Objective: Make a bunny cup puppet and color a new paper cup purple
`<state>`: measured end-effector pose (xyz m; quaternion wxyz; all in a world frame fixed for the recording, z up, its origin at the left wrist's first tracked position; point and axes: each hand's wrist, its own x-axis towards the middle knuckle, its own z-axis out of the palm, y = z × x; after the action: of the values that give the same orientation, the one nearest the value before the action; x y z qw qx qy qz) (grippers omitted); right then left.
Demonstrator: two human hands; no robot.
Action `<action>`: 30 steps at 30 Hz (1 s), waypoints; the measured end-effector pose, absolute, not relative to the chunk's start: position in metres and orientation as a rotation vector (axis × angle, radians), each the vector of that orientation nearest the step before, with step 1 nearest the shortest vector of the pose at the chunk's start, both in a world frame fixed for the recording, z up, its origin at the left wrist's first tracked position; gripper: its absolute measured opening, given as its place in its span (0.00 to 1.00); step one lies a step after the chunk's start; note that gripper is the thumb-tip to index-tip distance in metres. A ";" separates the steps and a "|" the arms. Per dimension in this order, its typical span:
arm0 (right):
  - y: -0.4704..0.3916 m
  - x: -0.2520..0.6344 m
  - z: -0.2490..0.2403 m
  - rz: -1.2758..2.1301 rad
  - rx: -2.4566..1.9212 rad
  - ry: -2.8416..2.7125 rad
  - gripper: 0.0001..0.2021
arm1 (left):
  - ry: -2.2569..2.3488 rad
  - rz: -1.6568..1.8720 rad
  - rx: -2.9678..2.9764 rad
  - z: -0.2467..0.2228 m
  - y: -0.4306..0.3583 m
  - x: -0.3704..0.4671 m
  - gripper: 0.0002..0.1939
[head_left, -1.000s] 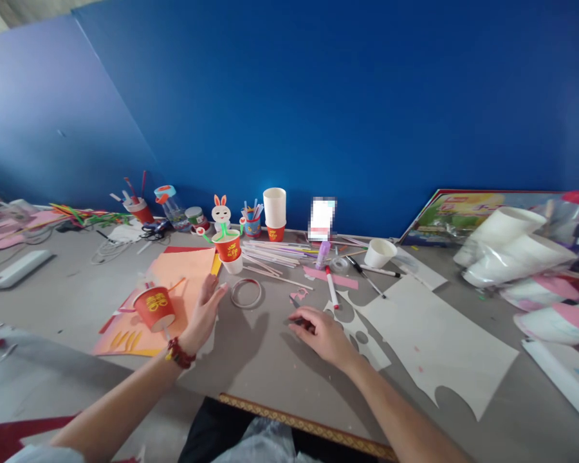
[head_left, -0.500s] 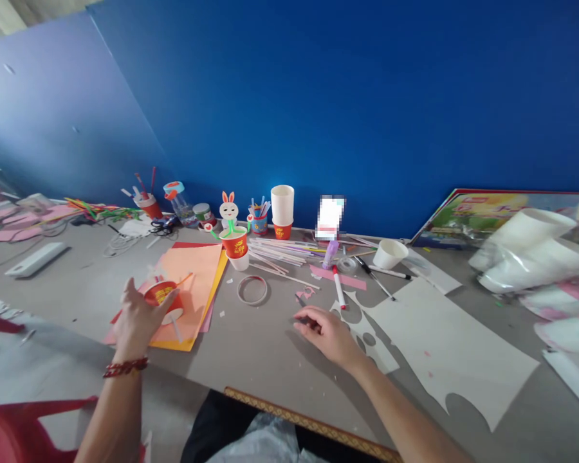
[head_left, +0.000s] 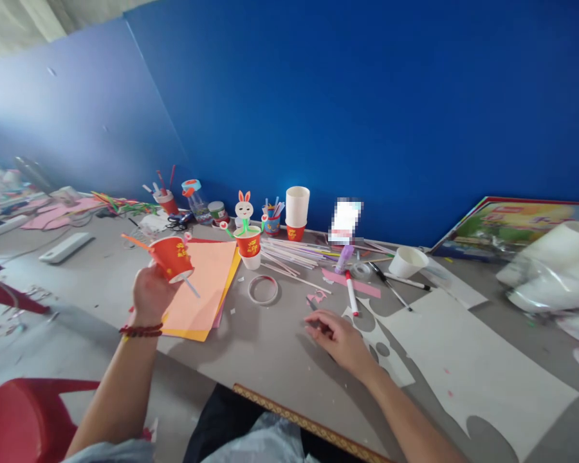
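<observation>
My left hand [head_left: 150, 294] is wrapped round a red paper cup [head_left: 172, 257] with gold lettering, lifted and tilted above the coloured paper sheets [head_left: 205, 283]. An orange straw [head_left: 136, 240] sticks out of the cup to the left, and a pale strip [head_left: 193, 289] pokes from its lower end. My right hand [head_left: 335, 339] rests low over the table, fingers loosely curled and its inner side partly hidden; I see nothing held in it. Near its fingertips lie pink paper scraps [head_left: 318, 296] and a red-capped marker [head_left: 351, 293]. White card with round cut-outs [head_left: 390, 360] lies partly under the wrist.
A rabbit figure in a red cup [head_left: 248, 243] stands mid-table, beside a roll of tape [head_left: 263, 290]. Behind are stacked cups [head_left: 297, 209], a bundle of straws [head_left: 292, 254] and a phone [head_left: 346, 220]. A large white sheet [head_left: 473, 360] and bagged cups [head_left: 550, 276] lie rightward.
My left hand has raised the red cup off the paper sheets and turned it, its straw now pointing left. The right hand has barely moved. The view has swung slightly left.
</observation>
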<state>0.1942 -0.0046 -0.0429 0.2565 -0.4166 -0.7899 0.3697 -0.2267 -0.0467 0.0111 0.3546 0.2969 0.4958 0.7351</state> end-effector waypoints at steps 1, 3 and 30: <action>-0.005 0.194 -0.042 1.001 -1.131 -2.149 0.13 | 1.212 1.878 0.746 0.012 -0.043 -0.225 0.23; -0.005 0.194 -0.041 0.999 -1.130 -2.157 0.13 | 1.133 1.837 0.699 0.010 -0.037 -0.222 0.24; -0.005 0.192 -0.042 1.028 -1.222 -2.178 0.10 | 1.084 1.825 1.108 0.000 0.174 -0.249 0.31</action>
<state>0.1922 -0.0047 -0.0416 0.2185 -0.4416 -0.7869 0.3714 -0.2486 0.1743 -0.0003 0.3652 0.4307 0.4215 0.7096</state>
